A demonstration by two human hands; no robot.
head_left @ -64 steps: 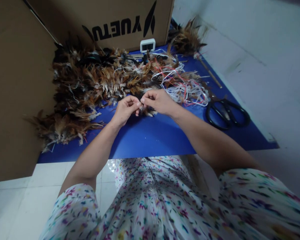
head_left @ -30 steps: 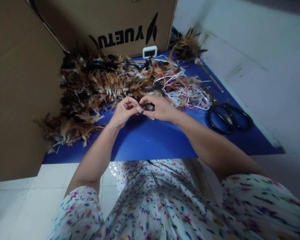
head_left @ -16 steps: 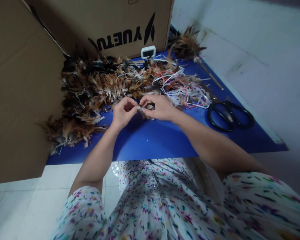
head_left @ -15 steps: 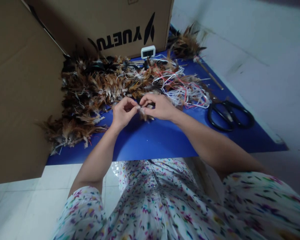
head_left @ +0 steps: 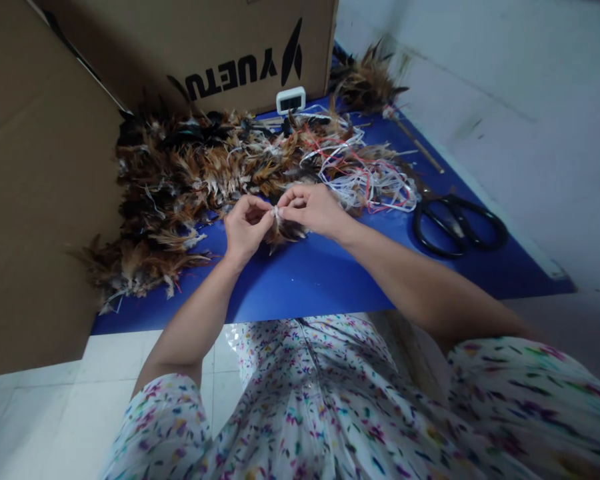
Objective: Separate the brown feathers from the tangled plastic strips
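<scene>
Both hands meet over the middle of the blue tabletop (head_left: 300, 287), at a small bunch of brown feathers (head_left: 284, 232) with a pale tied or fluffy end. My left hand (head_left: 249, 227) pinches that pale end between thumb and forefinger. From the other side my right hand (head_left: 314, 210) pinches the same end, its fingertips almost touching those of the left. The dark feather tips hang down below the fingers. Whether a thread runs between the fingertips is too small to tell. Just beyond the hands spreads a large pile of brown and black feathers (head_left: 215, 163).
White and red plastic strings (head_left: 375, 183) lie tangled behind my right hand. Black-handled scissors (head_left: 460, 227) rest at the right. A feather duster with a stick (head_left: 420, 141) lies at the back right. Cardboard boxes (head_left: 40, 200) stand left and behind, near a small white digital timer (head_left: 291, 101).
The feather bunch has turned and fans out more below the fingers. Both hands stay pinched together in nearly the same place. The view has shifted slightly.
</scene>
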